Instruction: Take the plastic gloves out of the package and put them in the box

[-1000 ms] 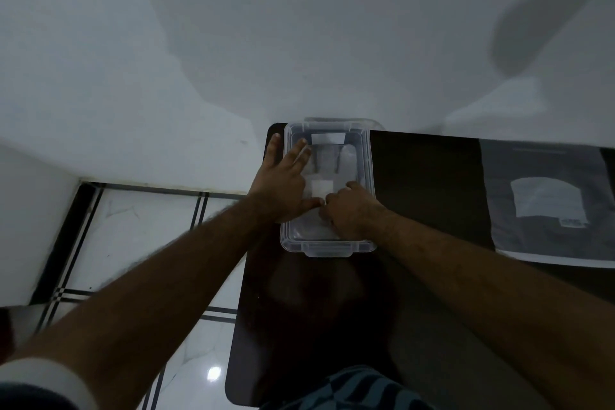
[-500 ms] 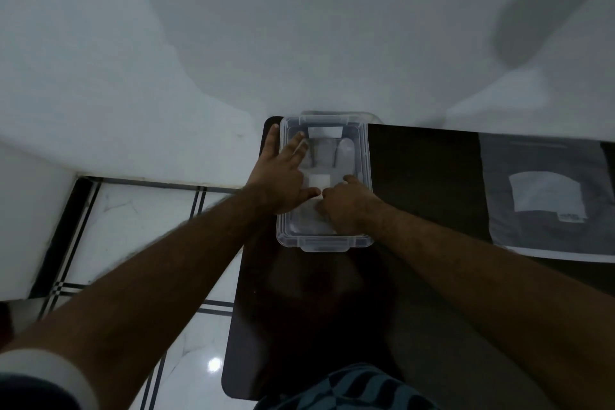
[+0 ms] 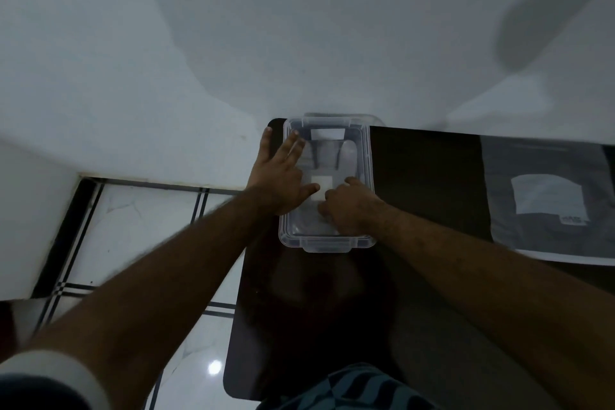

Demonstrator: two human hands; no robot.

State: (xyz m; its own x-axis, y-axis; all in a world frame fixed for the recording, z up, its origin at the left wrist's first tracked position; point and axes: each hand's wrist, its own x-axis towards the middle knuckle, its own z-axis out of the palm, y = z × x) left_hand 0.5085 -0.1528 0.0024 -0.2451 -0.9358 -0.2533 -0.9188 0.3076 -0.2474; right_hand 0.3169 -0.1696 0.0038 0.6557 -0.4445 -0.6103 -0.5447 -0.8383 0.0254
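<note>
Hands (image 3: 283, 176) (image 3: 349, 206) press what looks like gloves (image 3: 327, 160) inside box (image 3: 366, 156).

The right hand (image 3: 349, 206) curls over the near part of the clear box (image 3: 365, 156), so its fingertips and whatever they press are hidden, and the pale gloves (image 3: 327, 160) inside the box are too faint to tell apart or count. The left hand (image 3: 281, 176) covers the box's left wall, and its palm side cannot be seen. Well to the right of the box, the grey package (image 3: 545, 190) is cut off by the picture's edge, and the small print on its white label is too blurred to read.
</note>
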